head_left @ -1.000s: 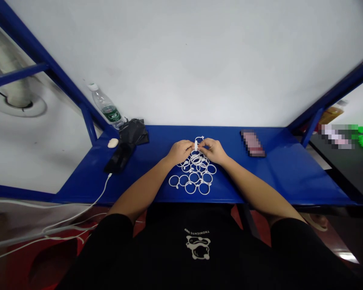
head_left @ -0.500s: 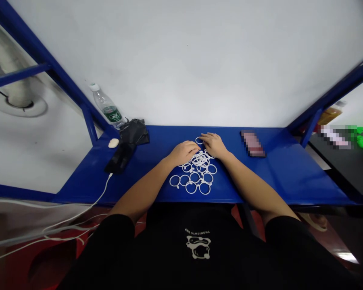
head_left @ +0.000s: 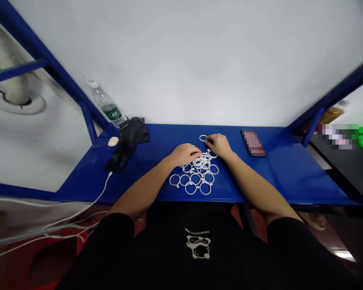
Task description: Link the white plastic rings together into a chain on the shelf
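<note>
Many white rings with small tabs (head_left: 196,179) lie on the blue tabletop (head_left: 157,139) before me. Toward me they lie mostly flat, side by side; farther back they overlap in a heap. My right hand (head_left: 219,145) is closed in a pinch on the edge of a single white ring (head_left: 203,137), beyond the heap near the back of the table. My left hand (head_left: 186,154) rests at the heap's upper left side, fingers curled together over the nearest rings. What its fingertips grip, if anything, is hidden.
A phone (head_left: 254,142) lies to the right. At the left are a water bottle (head_left: 110,108), a black plastic bag (head_left: 134,130), a dark device (head_left: 120,156) with a white cable (head_left: 101,193), and a cream-coloured piece (head_left: 113,141). A white wall (head_left: 187,80) rises behind the table.
My right hand has shifted slightly to the right, together with the single ring at its fingertips. My left hand stays at the heap, its fingers a little lower.
</note>
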Tool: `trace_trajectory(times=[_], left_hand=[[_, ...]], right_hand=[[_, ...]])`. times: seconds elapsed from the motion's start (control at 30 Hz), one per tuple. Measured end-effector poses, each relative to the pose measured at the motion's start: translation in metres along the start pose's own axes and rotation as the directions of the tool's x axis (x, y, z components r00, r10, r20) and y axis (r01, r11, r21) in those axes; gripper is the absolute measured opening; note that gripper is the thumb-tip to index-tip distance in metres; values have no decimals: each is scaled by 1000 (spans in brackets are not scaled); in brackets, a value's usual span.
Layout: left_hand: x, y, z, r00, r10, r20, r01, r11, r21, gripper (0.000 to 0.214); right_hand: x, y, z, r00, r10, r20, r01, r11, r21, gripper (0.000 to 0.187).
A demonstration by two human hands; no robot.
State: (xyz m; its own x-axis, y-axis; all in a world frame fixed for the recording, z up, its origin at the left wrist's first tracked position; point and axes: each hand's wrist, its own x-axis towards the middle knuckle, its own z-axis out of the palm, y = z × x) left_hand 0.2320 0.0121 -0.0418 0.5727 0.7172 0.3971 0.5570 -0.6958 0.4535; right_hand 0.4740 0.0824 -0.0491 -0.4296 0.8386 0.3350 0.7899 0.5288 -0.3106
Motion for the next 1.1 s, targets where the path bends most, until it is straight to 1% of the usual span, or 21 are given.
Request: trace_trajectory(times=[0.07,0.13,0.2,0.3,0.37,0.4,0.5,0.53,0.6,0.7,0.8,0.93,1.03,1.1], left_hand=[[1,0,1,999,-18,-31,19,1000,11,13],[1,-3,2,996,-41,-74,43,999,17,12],[2,-5,3,990,-58,-131,61,998,22,11],[3,-5,3,965,-64,-253,72,997,24,19],[4,-3,0,944,-54,-326,65,998,23,23],[4,-2,-1,935,-43,-352,56,998,25,22],[4,0,-4,910,-13,-416,31,999,36,9],[4,0,-4,902,-11,-431,32,999,41,7],[4,-1,-4,896,-23,-444,51,997,52,9],[4,-3,-3,906,-33,-422,64,996,61,11],[3,-1,-3,911,-16,-413,39,998,46,13],[3,3,-3,913,5,-409,7,1000,28,14],[3,5,-3,915,-12,-403,17,1000,8,17],[3,6,-5,911,-23,-413,20,1000,-12,19]], right_hand=[[0,-1,-2,1000,-3,-7,3,1000,11,15],[-1,-5,-3,998,-10,-55,15,997,79,16],[-4,-12,-4,991,-7,-135,36,976,217,17],[-12,-30,-5,973,17,-232,93,886,455,17],[-17,-42,-6,970,21,-241,119,827,550,18],[-20,-47,-6,973,21,-231,122,802,585,19],[-23,-57,-6,982,18,-187,114,737,666,24],[-24,-58,-6,984,18,-179,111,727,678,25],[-24,-58,-8,983,23,-181,106,733,672,27],[-24,-58,-11,978,20,-208,115,778,617,26],[-26,-60,-13,972,-16,-236,151,810,567,26],[-27,-61,-11,971,-32,-238,163,813,559,28],[-26,-61,-9,976,-23,-217,146,809,569,33],[-26,-62,-11,973,-37,-227,160,819,552,34]])
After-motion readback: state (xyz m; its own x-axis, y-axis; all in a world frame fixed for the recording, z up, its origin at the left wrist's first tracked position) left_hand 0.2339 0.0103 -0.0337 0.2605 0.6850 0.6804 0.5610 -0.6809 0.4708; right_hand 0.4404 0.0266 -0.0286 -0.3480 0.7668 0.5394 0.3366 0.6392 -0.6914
